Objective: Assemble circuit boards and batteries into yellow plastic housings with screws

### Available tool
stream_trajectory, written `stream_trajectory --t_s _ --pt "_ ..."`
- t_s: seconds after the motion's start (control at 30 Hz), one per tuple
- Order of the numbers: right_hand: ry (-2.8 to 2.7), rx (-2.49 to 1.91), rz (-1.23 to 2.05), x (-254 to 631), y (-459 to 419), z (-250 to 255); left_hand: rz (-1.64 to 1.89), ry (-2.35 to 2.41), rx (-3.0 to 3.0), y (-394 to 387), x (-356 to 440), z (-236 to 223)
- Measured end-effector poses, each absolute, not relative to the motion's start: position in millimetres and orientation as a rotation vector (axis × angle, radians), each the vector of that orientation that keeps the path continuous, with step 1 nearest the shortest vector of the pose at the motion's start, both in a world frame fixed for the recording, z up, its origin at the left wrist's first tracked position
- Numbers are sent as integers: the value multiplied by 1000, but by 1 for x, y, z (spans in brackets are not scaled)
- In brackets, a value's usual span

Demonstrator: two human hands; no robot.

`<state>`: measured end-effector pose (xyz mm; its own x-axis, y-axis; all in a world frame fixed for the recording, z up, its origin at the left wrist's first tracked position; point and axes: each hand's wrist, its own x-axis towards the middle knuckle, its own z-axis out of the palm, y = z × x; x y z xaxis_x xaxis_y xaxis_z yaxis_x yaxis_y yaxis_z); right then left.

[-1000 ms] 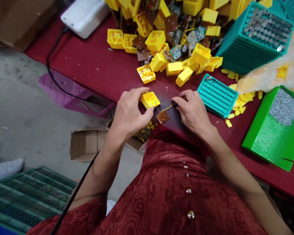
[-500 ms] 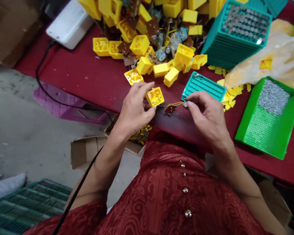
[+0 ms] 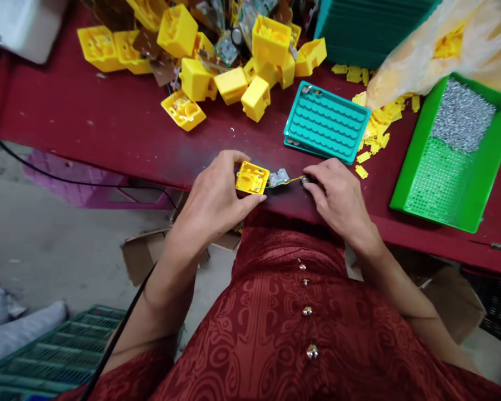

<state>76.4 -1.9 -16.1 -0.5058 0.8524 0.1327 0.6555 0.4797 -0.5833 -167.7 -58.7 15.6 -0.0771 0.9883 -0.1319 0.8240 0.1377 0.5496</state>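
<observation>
My left hand (image 3: 217, 197) grips a small yellow plastic case (image 3: 253, 178) between thumb and fingers, its open side facing up. Thin wires run from the case to a small circuit board (image 3: 279, 177), which hangs just right of it with its pale component side showing. Yellow wires lead on to a small round dark part (image 3: 304, 180), pinched between the thumb and forefinger of my right hand (image 3: 336, 195); its exact kind is hard to make out. Beyond my right hand lies a teal ridged tray (image 3: 328, 122), with a few round metal pieces in its upper left corner.
Several yellow cases (image 3: 231, 84) and circuit boards are piled at the back. Small yellow plastic pieces (image 3: 379, 125) lie right of the tray. A green basket (image 3: 404, 178) holds many small metal screws (image 3: 463, 114). A black cable (image 3: 67, 174) hangs off the table's left side.
The view has shifted, bringing the table nearer. The circuit board has turned from its brown side to its pale component side. Both hands keep their hold, and the case is tilted differently.
</observation>
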Motion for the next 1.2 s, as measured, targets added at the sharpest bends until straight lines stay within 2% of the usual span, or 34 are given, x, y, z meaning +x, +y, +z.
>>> stream_trajectory --t_s 0.3,0.57,0.73,0.83,1.03,1.2 --pt "-2332 -1397 469 74 -12 -22 552 1827 1691 -54 -168 14" --pt "-2327 -1293 305 65 -15 -33 852 1538 918 -54 -168 10" --pt "-2354 -1147 182 65 -3 -42 1032 1481 711 -47 -176 0" --pt "-2367 -1116 140 60 8 -21 1097 1234 455 -46 -183 1" --pt "-2443 -953 -56 17 52 58 1141 727 -35 -53 -195 -1" --pt "-2548 -831 169 -6 85 74 952 474 -89 -63 -185 -7"
